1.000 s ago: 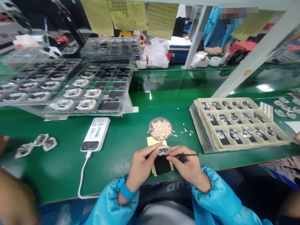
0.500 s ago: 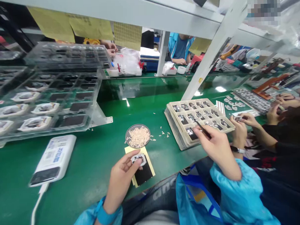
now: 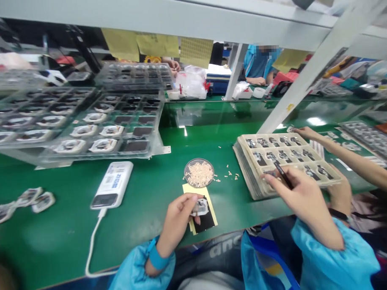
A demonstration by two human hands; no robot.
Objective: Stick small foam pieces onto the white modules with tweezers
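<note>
My left hand (image 3: 180, 215) pinches a small white-framed part (image 3: 200, 207) above a black pad on yellow paper (image 3: 211, 208). Just behind the paper lies a round dish (image 3: 199, 172) heaped with tiny beige pieces. At the right, my right hand (image 3: 301, 190) is closed round dark tweezers (image 3: 283, 175), whose tip is over a cream compartment tray (image 3: 336, 174) of small metal-and-black parts. Fingertips and tool overlap the tray's front row, so whether the tips grip a part is unclear.
White power bank (image 3: 112, 186) with a cable, left. Clear trays (image 3: 101, 153) of white-framed parts stand behind it. Several loose white frames (image 3: 43, 202) lie far left. Another person's arm (image 3: 346, 150) reaches in at the right. A slanted post (image 3: 305, 82) rises behind the cream tray.
The view has swung left, so things sit further right. My left hand holds the white part at a different angle. The neighbouring person's hand now reaches behind the cream tray.
</note>
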